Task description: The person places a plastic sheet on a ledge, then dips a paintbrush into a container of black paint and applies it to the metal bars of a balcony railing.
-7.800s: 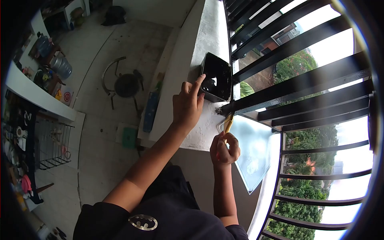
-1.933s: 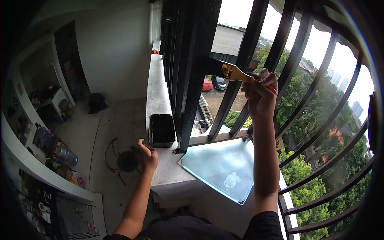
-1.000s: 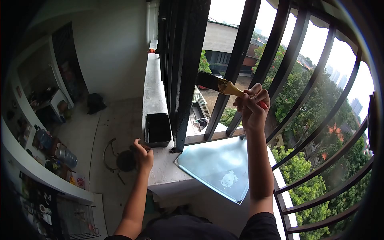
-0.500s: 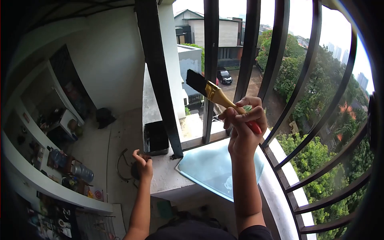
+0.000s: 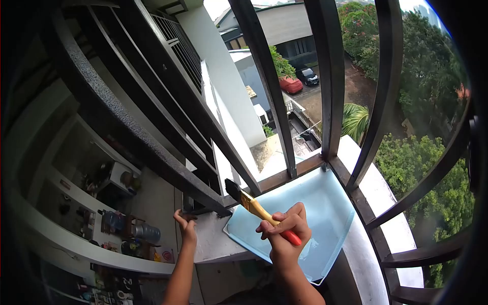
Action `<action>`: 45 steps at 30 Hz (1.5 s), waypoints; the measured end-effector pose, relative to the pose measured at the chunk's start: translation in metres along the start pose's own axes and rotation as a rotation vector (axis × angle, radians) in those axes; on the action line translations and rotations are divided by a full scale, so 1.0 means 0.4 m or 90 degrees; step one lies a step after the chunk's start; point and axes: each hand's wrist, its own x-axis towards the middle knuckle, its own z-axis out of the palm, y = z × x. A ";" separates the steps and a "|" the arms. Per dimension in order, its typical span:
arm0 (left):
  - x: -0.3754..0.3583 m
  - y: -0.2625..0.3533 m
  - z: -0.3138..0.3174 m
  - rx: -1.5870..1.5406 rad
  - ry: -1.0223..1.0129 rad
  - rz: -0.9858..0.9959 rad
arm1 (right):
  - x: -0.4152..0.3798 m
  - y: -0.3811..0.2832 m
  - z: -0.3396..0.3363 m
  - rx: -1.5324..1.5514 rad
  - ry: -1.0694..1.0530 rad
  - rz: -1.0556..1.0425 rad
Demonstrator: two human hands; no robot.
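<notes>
My right hand [image 5: 287, 231] is closed around the wooden handle of a paintbrush [image 5: 259, 210] with a red end. Its black bristles point up and left, close to the foot of a dark metal bar. Below the brush lies a light blue sheet or tray [image 5: 320, 203] on the corner of the white ledge. My left hand [image 5: 186, 223] is beside a black paint tray [image 5: 191, 203] at the ledge's left part, its fingers bent at the tray's near edge; whether it grips the tray is unclear.
Dark metal bars [image 5: 330, 76] rise from the white ledge [image 5: 216, 239] in front and to the right. Down at the left is a room with water bottles [image 5: 147, 232] and shelves. Trees, parked cars and buildings show outside.
The view has tilted down and turned. My right hand and the brush have come lower, from in front of the outdoor view to above the blue sheet. My left hand remains by the black tray.
</notes>
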 end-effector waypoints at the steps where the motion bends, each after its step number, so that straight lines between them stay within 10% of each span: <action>1: -0.003 0.011 0.003 -0.017 -0.002 -0.006 | -0.007 -0.004 -0.004 0.001 0.005 0.038; 22: -0.019 0.063 0.023 0.071 -0.023 -0.041 | -0.046 0.085 0.048 -0.052 -0.025 0.129; 39: -0.004 0.017 0.009 0.082 -0.021 0.000 | -0.037 0.069 0.166 -0.141 -0.193 -0.119; 45: -0.007 0.037 0.013 0.090 -0.019 -0.032 | -0.086 0.128 0.094 -0.227 -0.095 0.013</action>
